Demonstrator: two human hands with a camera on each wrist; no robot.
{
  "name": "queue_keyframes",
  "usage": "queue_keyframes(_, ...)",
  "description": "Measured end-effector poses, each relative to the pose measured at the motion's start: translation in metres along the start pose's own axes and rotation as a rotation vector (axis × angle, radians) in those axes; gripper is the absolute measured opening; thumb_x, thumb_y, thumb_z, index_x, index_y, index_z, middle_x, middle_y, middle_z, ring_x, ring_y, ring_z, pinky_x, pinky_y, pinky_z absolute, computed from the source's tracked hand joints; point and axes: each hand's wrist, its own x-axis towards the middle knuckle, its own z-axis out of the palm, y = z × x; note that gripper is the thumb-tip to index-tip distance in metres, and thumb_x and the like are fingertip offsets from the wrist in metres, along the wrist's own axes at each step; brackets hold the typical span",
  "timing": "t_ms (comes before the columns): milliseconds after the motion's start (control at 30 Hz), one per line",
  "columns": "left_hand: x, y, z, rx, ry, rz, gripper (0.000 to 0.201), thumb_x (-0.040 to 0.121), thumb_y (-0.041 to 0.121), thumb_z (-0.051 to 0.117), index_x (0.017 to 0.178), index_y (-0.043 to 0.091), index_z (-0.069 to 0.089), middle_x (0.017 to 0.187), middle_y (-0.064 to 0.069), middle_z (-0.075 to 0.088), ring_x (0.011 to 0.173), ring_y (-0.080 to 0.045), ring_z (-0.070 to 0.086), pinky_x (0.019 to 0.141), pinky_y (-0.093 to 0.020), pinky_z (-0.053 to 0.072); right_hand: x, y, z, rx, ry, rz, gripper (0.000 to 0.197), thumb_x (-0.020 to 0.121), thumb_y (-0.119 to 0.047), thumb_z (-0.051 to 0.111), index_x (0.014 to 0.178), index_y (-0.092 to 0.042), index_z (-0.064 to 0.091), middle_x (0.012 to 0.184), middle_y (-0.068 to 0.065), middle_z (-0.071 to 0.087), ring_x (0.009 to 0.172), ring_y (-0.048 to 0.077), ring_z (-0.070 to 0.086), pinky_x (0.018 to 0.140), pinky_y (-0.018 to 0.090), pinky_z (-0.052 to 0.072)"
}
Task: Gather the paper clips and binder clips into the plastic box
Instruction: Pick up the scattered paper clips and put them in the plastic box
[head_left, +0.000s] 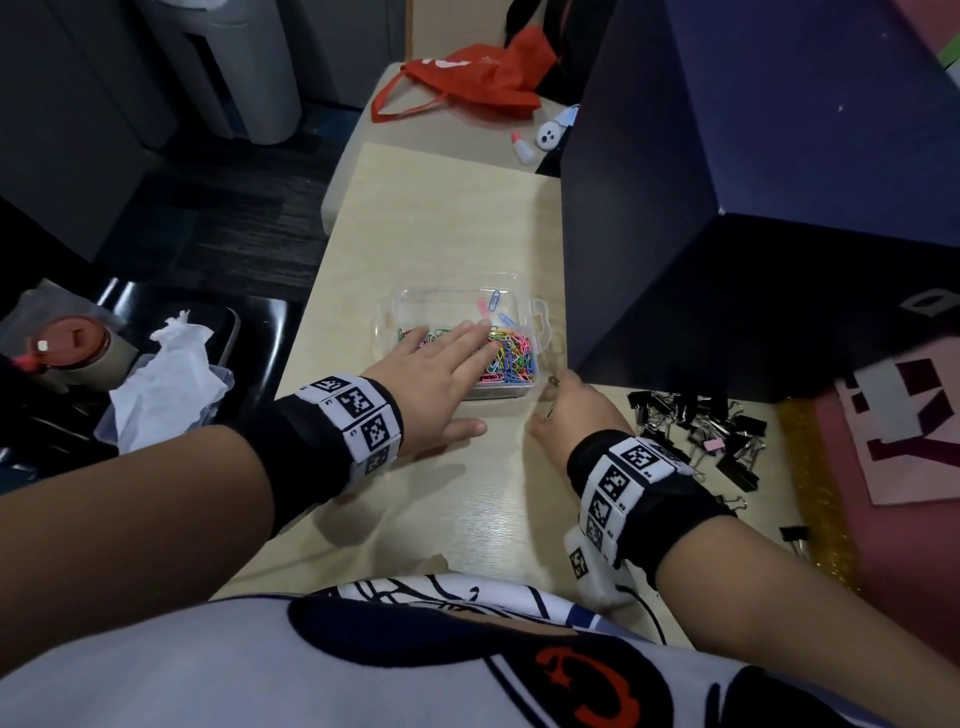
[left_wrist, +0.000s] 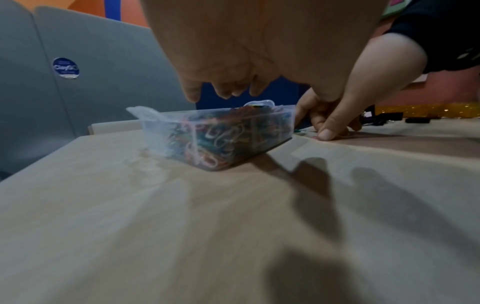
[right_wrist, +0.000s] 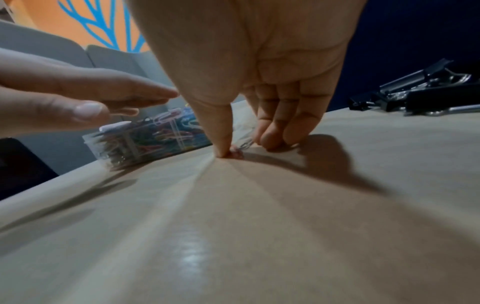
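1. A clear plastic box (head_left: 535, 332) is seen on the pale wooden counter (head_left: 441, 223), near the middle of the head view, with its lid off and a heap of coloured paper clips (head_left: 511, 358) lying inside.
2. The left hand (head_left: 441, 374) is held flat over the box from 8 o'clock, its fingers straight and close together above the clips; whether the clips are touched cannot be told. Nothing is gripped by it.
3. The right hand (head_left: 569, 410) is placed on the counter at 4 o'clock of the box, just beside its near right corner.
4. In the right wrist view, the thumb (right_wrist: 221, 131) and the curled fingers (right_wrist: 275, 131) are pressed tip-down on the counter, and a small silver paper clip (right_wrist: 245, 144) is pinched between them.
5. A pile of black binder clips (head_left: 701, 431) is seen at 3 o'clock of the right hand, on the counter; one pink clip (head_left: 712, 445) lies among them.
6. A dark blue panel (head_left: 727, 234) is stood upright at 2 o'clock of the box.
7. A red bag (head_left: 478, 78) is seen at 12 o'clock, far back, and crumpled white tissue (head_left: 166, 379) at 9 o'clock, off the counter.
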Motion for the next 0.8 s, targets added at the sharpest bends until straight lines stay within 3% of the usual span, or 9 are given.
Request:
queue_keyframes(233,0.01,0.003,0.005,0.011,-0.092,0.069,0.085,0.093,0.062,0.032,0.151,0.016,-0.009,0.159,-0.003,-0.018,0.147,-0.017,-0.009,0.119,-0.042,0.001,-0.002,-0.001,0.003,-0.175,0.012,-0.056,0.028,0.095,-0.011,0.041,0.122,-0.008,0.048,0.121,0.016,0.054,0.111,0.034,0.056,0.086,0.037,0.046)
queue_keyframes(333,0.001,-0.005,0.008,0.038,-0.092,0.064,0.086,0.092,0.063,0.032,0.151,0.016,-0.008,0.159,-0.004,-0.017,0.148,-0.018,-0.008,0.119,-0.041,0.002,-0.006,0.006,0.004,-0.21,0.032,-0.077,0.026,0.094,-0.008,0.041,0.119,-0.01,0.05,0.122,0.015,0.047,0.112,0.033,0.051,0.084,0.038,0.046)
queue_keyframes(433,0.001,-0.005,0.01,0.05,-0.107,0.061,0.088,0.091,0.065,0.032,0.151,0.015,-0.01,0.159,-0.005,-0.018,0.148,-0.019,-0.009,0.118,-0.041,0.001,-0.007,0.008,0.004,-0.177,0.073,-0.084,0.028,0.091,-0.005,0.044,0.117,-0.013,0.052,0.123,0.011,0.04,0.114,0.031,0.043,0.088,0.039,0.046)
queue_keyframes(633,0.006,-0.002,0.013,0.021,-0.102,0.059,0.09,0.091,0.066,0.032,0.15,0.016,-0.013,0.158,-0.005,-0.02,0.147,-0.019,-0.011,0.118,-0.042,-0.002,-0.009,0.004,-0.002,-0.256,0.02,-0.159,0.037,0.091,0.002,0.035,0.124,-0.009,0.049,0.124,0.014,0.046,0.116,0.031,0.048,0.09,0.035,0.042)
queue_keyframes(700,0.005,-0.004,0.009,-0.023,-0.082,0.065,0.087,0.091,0.064,0.033,0.151,0.017,-0.009,0.159,-0.003,-0.017,0.147,-0.017,-0.01,0.118,-0.04,-0.001,-0.008,0.006,-0.002,-0.246,0.015,-0.167,0.036,0.092,0.001,0.036,0.123,-0.01,0.05,0.122,0.014,0.049,0.112,0.032,0.051,0.087,0.034,0.043)
queue_keyframes(800,0.003,-0.01,0.001,-0.096,0.071,0.061,0.078,0.093,0.056,0.039,0.152,0.018,0.004,0.161,-0.003,-0.007,0.148,-0.016,0.0,0.118,-0.04,0.006,-0.004,0.007,-0.003,-0.198,0.049,-0.153,0.035,0.091,0.0,0.039,0.123,-0.011,0.047,0.117,0.016,0.054,0.105,0.034,0.057,0.083,0.035,0.045)
